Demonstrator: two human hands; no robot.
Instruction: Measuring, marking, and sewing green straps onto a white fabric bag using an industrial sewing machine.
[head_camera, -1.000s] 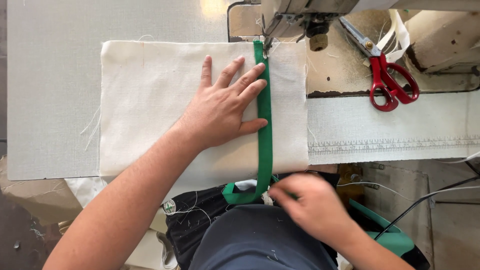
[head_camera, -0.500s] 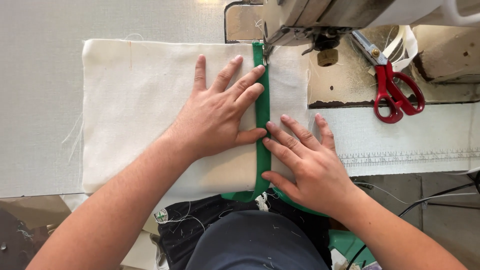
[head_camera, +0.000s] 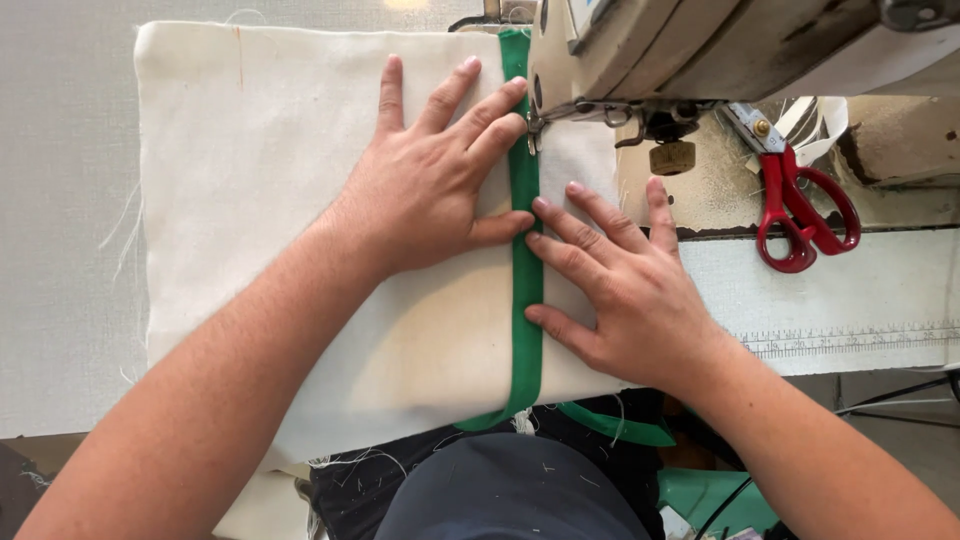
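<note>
A cream fabric panel (head_camera: 260, 160) lies flat on the sewing table, with a green tape strip (head_camera: 524, 280) running down its right side toward me. My left hand (head_camera: 430, 180) presses flat on the fabric just left of the strip, fingers spread, fingertips touching the strip near the presser foot (head_camera: 535, 125). My right hand (head_camera: 620, 290) lies flat on the fabric right of the strip, fingertips against its edge. The sewing machine head (head_camera: 700, 50) hangs over the strip's far end. Neither hand grips anything.
Red-handled scissors (head_camera: 800, 215) rest on the machine bed at the right. A printed ruler scale (head_camera: 850, 340) runs along the table's front edge. The grey table top (head_camera: 60, 200) extends to the left. The green strip's loose end (head_camera: 610, 425) hangs over my lap.
My right hand came up from my lap and settled flat on the fabric beside the green strip. The view moved closer to the machine; the left hand stayed pressed in place.
</note>
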